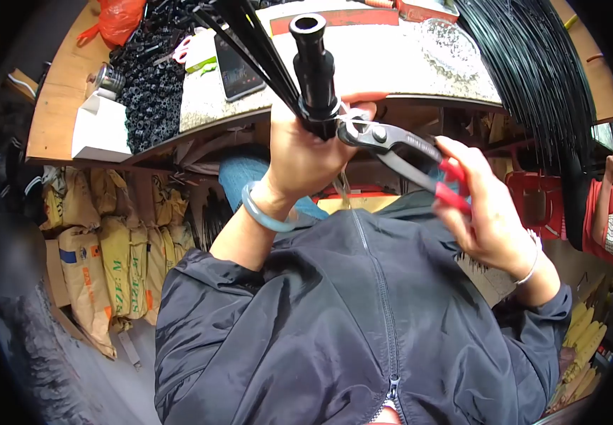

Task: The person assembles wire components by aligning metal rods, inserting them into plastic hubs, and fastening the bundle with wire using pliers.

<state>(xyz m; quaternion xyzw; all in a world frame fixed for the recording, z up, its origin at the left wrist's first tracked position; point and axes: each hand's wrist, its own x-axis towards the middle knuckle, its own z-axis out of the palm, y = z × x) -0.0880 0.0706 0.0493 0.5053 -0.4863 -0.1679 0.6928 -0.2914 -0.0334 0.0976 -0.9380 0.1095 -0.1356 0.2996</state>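
My left hand is closed round a black tubular part with an open round mouth, held upright. Thin black rods run up and to the left from the same grip. A pale strip, perhaps a tie, circles the tube's lower collar. My right hand grips pliers by their red handles, which are spread a little apart. The jaws meet the pale strip beside the collar, close to my left fingers. Whether they bite on it I cannot tell.
A phone lies on the white worktop, near a heap of small black parts. Long black rods hang over the right edge. Filled sacks stand below left. Another person's arm shows at far right.
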